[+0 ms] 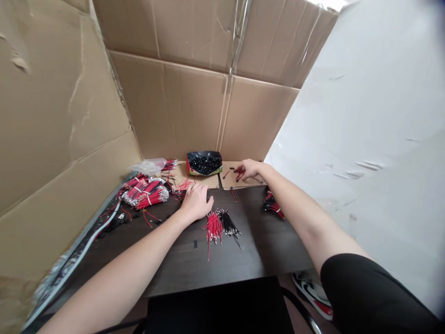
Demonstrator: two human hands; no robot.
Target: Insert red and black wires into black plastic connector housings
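My left hand (195,201) rests knuckles-up on the dark table (253,246), fingers curled, right beside a loose bunch of red and black wires (219,225). Whether it holds anything is hidden. My right hand (249,168) reaches to the far edge and its fingers press down on a few red wires with black ends (237,173) lying on a cardboard sheet (243,182). A small tray of black parts (204,163) stands between the two hands at the back.
Tied bundles of red wires (146,192) and a clear plastic bag (149,165) lie at the left. Another red bundle (273,204) sits under my right forearm. Cardboard walls (194,106) enclose the back and left; a white wall (365,130) stands right. A shoe (309,290) shows below.
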